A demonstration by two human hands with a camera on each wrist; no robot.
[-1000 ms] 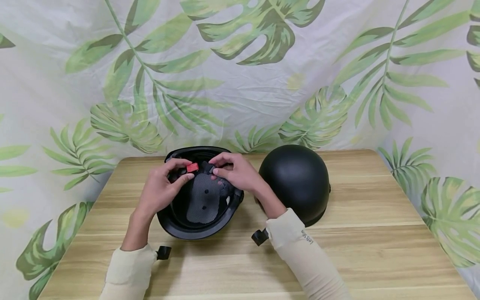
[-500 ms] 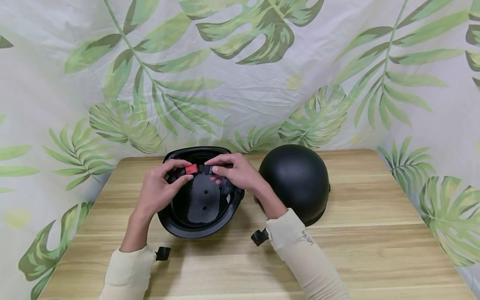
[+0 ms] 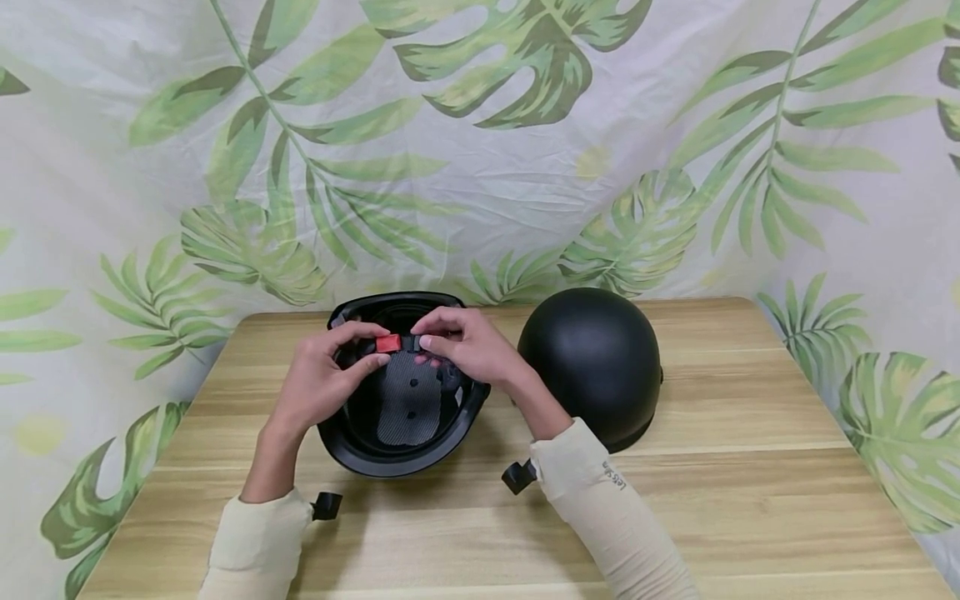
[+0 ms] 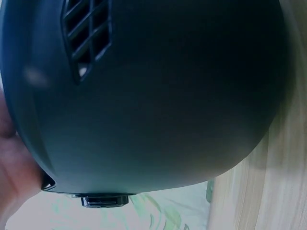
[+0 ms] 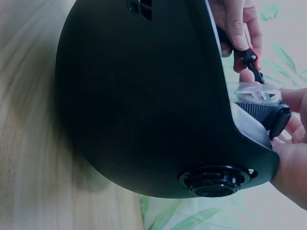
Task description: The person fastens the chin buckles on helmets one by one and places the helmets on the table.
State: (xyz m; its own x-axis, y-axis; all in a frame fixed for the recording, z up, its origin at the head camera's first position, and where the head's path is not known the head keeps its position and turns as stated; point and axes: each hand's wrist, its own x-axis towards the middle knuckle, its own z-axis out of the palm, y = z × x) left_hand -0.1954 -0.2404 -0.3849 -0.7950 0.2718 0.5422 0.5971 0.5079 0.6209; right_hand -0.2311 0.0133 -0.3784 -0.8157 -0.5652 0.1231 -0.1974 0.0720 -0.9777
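Located red buckle (image 3: 388,343) left of frame centre, over mouth of upturned helmet (image 3: 378,467) | Found pinched by left hand (image 3: 318,375), the nearer | Observed black clip (image 3: 410,343) directly right, pinched by right hand (image 3: 480,346), aligned end to end, left-to-right | Could not confirm whether joined.

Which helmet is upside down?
The left helmet, with the left hand and right hand over it: its opening faces up, showing grey padding. The right helmet sits dome up.
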